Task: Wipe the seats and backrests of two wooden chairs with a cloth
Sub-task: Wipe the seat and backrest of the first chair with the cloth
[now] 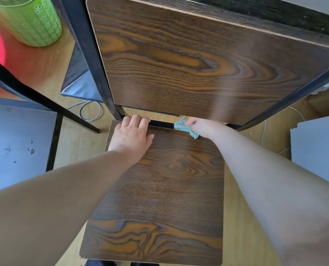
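Note:
A dark wooden chair stands right below me, with its seat in the lower middle and its backrest rising at the top on a black metal frame. My left hand lies flat on the seat's far left corner, its fingers curled over the back edge. My right hand is at the seat's back edge, closed on a crumpled teal cloth that presses against the wood. No second wooden chair can be made out for certain.
A grey panel with a black edge sits at the left. A green patterned bin stands at the top left on the light wood floor. Grey cables loop behind the chair. A pale grey board lies at the right.

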A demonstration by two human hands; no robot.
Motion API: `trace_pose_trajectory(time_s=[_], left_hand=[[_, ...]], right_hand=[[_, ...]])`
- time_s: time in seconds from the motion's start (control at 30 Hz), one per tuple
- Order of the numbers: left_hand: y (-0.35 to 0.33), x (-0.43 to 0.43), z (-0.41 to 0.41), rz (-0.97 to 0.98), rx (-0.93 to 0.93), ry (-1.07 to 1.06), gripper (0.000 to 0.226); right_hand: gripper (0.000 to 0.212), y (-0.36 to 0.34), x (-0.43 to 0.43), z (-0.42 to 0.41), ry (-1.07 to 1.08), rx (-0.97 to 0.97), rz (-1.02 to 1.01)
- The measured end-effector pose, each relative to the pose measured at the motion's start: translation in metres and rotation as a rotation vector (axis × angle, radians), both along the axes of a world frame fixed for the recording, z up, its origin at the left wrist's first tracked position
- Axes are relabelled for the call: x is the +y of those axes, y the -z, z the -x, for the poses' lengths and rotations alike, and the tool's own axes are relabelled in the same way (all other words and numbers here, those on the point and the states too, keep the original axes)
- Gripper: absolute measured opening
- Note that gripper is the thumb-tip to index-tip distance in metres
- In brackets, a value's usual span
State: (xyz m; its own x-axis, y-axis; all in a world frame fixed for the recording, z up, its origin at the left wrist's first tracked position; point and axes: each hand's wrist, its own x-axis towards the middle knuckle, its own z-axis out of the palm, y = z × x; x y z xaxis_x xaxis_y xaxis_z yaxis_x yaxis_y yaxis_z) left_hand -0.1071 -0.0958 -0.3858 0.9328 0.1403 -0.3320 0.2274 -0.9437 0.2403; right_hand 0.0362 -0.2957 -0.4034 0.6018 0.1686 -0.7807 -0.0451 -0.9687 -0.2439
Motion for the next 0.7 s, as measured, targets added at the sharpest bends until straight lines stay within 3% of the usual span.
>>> trace_pose_trajectory(time_s=[0.5, 0.7], left_hand=[[0.009, 0.04, 0.03, -0.019, 0.037, -0.058, 0.055], [0.008, 0.063, 0.045, -0.018, 0.024, -0.094, 0.054]], right_hand=[[0.04, 0.003, 0.11, 0.026, -0.198, 0.055, -0.128], [0.041, -0.004, 0.153, 0.043, -0.309, -0.089, -0.185]])
